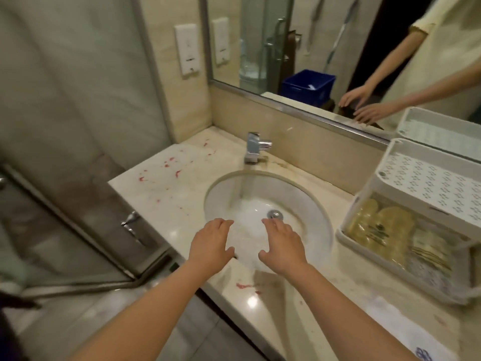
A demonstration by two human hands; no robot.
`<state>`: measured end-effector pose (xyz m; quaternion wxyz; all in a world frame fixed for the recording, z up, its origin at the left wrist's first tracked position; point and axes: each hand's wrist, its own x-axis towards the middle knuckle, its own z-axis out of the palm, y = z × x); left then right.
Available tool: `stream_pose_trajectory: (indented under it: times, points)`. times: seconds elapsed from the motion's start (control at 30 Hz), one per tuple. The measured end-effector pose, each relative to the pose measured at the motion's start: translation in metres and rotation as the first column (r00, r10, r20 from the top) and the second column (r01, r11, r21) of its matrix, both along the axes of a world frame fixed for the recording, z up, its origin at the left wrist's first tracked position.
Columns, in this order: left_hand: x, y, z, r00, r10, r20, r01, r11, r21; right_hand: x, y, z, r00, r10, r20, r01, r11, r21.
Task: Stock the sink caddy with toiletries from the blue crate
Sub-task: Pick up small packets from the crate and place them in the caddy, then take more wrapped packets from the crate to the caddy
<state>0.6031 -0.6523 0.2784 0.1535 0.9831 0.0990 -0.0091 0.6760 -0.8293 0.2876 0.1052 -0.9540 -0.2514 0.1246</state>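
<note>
Packets [382, 225], gold, dark print illegible, in lower tier of caddy [343, 236]

We see a round basin [299, 204] sunk in the marble counter [169, 204], with a chrome faucet [253, 148] at its far edge. Red smears [178, 173] mark the counter's left, a mirror [260, 35] hangs beyond, and a white towel [406, 332] lies near right.

The head camera looks down from close above the sink [302, 204], facing the mirror [260, 35].
</note>
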Motion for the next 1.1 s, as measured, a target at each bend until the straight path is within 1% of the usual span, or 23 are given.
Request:
stream_pose_trajectory:
  times: [0.3, 0.43, 0.63, 0.93, 1.1]
  points:
    - [-0.092, 0.086, 0.007, 0.97, 0.243, 0.003, -0.243, 0.97, 0.018, -0.05, 0.109, 0.007, 0.961, 0.275, 0.016, -0.275, 0.961, -0.014]
    - [-0.149, 0.122, 0.011, 0.945, 0.328, 0.016, -0.328, 0.945, 0.013, -0.092, 0.157, 0.012, 0.932, 0.363, 0.018, -0.362, 0.932, -0.02]
    - [-0.241, 0.171, 0.008, 0.898, 0.44, -0.006, -0.44, 0.898, 0.015, -0.173, 0.222, 0.011, 0.882, 0.471, 0.031, -0.471, 0.882, -0.011]
    - [-0.375, 0.234, -0.001, 0.81, 0.587, 0.002, -0.586, 0.81, -0.01, -0.287, 0.31, 0.001, 0.776, 0.631, 0.011, -0.631, 0.776, 0.006]
    - [-0.436, 0.263, -0.002, 0.735, 0.678, -0.006, -0.678, 0.734, -0.052, -0.334, 0.357, -0.001, 0.698, 0.716, 0.009, -0.716, 0.698, -0.021]
